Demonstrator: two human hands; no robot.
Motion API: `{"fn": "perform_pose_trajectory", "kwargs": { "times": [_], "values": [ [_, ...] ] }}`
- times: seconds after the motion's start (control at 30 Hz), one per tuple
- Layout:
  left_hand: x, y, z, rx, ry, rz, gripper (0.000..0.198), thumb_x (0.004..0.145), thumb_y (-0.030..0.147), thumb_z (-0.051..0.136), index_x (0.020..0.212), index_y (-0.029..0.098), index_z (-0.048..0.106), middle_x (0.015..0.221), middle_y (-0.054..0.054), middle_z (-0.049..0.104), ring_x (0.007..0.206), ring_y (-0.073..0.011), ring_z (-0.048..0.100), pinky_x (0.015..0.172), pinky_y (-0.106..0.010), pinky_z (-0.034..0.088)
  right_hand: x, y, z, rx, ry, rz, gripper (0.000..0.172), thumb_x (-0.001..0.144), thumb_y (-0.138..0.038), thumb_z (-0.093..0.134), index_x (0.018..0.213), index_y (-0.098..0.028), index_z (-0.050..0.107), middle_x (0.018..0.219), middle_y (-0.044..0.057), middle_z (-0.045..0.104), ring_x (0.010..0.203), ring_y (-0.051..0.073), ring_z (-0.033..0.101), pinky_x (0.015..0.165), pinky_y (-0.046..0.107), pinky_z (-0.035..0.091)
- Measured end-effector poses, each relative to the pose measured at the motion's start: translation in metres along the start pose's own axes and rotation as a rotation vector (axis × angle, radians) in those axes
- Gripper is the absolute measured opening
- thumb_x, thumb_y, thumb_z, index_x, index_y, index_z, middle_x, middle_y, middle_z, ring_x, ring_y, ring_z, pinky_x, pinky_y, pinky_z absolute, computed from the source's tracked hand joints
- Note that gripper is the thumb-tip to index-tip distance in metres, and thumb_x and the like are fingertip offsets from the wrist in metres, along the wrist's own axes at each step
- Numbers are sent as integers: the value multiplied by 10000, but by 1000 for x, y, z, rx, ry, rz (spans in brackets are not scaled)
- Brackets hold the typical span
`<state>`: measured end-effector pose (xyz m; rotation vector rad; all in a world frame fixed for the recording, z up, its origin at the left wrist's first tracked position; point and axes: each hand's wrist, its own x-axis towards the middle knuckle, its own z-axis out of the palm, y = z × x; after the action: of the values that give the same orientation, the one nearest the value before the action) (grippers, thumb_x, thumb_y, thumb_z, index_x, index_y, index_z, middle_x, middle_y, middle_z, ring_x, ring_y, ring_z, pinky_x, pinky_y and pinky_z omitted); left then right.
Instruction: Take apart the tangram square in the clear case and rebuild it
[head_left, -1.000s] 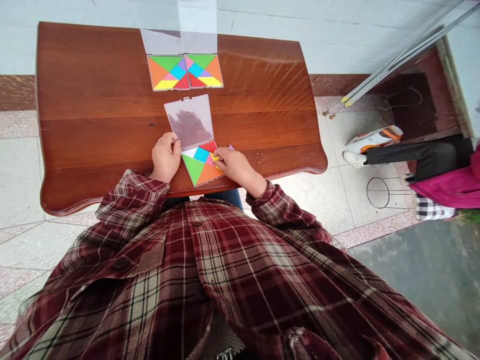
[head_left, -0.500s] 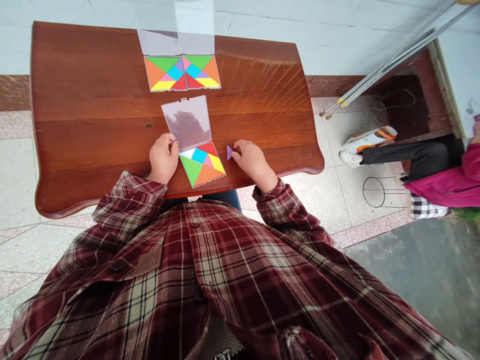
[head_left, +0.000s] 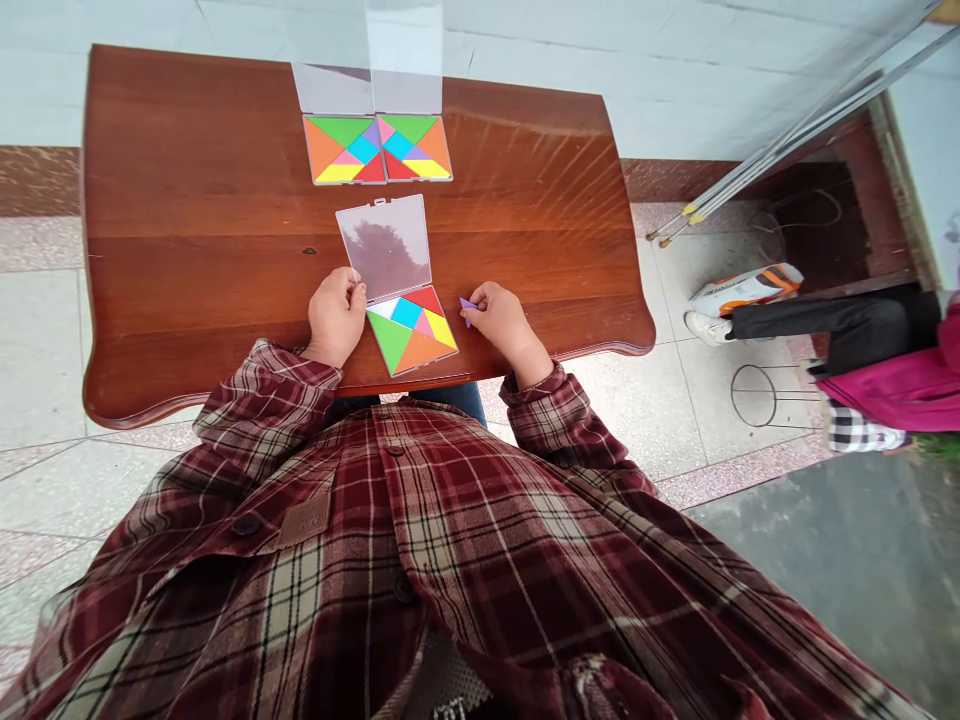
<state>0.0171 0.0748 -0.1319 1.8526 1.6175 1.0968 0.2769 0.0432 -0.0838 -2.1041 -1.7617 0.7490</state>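
A tangram case lies open near the front edge of the table, its clear lid (head_left: 387, 247) folded back away from me. Coloured tangram pieces fill its tray, among them a green triangle (head_left: 385, 340) and an orange triangle (head_left: 422, 350); a white gap (head_left: 384, 310) shows at the tray's upper left corner. My left hand (head_left: 337, 315) pinches the lid's lower left edge near the hinge. Just right of the tray, my right hand (head_left: 498, 318) holds a small purple triangle tangram piece (head_left: 466, 305) between thumb and fingers, apart from the case.
Two more open tangram cases, a left one (head_left: 324, 150) and a right one (head_left: 437, 150), stand side by side at the back of the wooden table (head_left: 187, 240). At right, a seated person's leg (head_left: 810, 312) reaches past a white and orange bag (head_left: 750, 288). Poles (head_left: 739, 170) lean nearby.
The purple triangle has turned in my right fingers and now looks narrower. My left hand stays at the lid. The whole view has shifted slightly.
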Motion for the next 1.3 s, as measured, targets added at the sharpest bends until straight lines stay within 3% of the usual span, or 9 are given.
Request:
{"fn": "perform_pose_trajectory", "kwargs": {
  "times": [0.17, 0.33, 0.43, 0.6, 0.87, 1.1, 1.3],
  "values": [
    [0, -1, 1, -29, -11, -5, 236, 881, 430, 529, 930, 205, 578, 806, -26, 612, 831, -176, 637, 915, -376, 506, -8, -23, -4, 64, 43, -170, 62, 814, -223, 506, 765, -198, 534, 726, 3, 565, 680, 144, 494, 678, 284, 403],
    [0, -1, 1, -37, -11, -7, 216, 877, 414, 539, 927, 208, 583, 807, -25, 611, 855, -185, 641, 939, -391, 500, -5, -44, -9, -51, 35, -296, 138, 833, -177, 448, 838, -188, 585, 835, 54, 609, 796, 185, 523, 746, 315, 409],
    [0, 1, 1, -32, -16, -17, 213, 877, 414, 540, 908, 206, 576, 800, -27, 605, 853, -190, 643, 940, -392, 500, 1, -36, -13, -137, 33, -262, 149, 817, -141, 480, 898, -178, 599, 910, 78, 619, 841, 202, 538, 784, 331, 418],
    [-1, 2, 2, -24, -24, -30, 218, 877, 418, 537, 909, 204, 569, 811, -31, 606, 853, -193, 643, 933, -395, 502, 5, -12, -14, -255, -84, -196, 220, 760, -119, 594, 975, -166, 608, 994, 104, 605, 847, 222, 548, 792, 352, 440],
    [0, 0, 2, -25, -20, -21, 215, 877, 417, 542, 902, 205, 572, 800, -26, 606, 849, -188, 643, 932, -386, 503, 10, -10, -13, -266, -93, -116, 229, 748, -94, 624, 968, -157, 613, 991, 96, 572, 820, 204, 539, 808, 348, 446],
    [0, 2, 0, 35, -40, -42, 211, 889, 391, 512, 922, 191, 569, 835, -37, 614, 858, -188, 638, 907, -375, 499, 13, -12, -19, -307, -140, -83, 201, 728, -79, 646, 902, -162, 588, 939, 83, 589, 779, 192, 515, 747, 321, 414],
    [-1, 2, 1, 24, -16, -2, 211, 886, 400, 508, 905, 197, 562, 788, -26, 603, 791, -171, 624, 838, -336, 509, 9, -20, -23, -184, -110, -134, 100, 767, -136, 624, 765, -187, 538, 724, 7, 552, 653, 154, 463, 654, 289, 348]
  ]
}}
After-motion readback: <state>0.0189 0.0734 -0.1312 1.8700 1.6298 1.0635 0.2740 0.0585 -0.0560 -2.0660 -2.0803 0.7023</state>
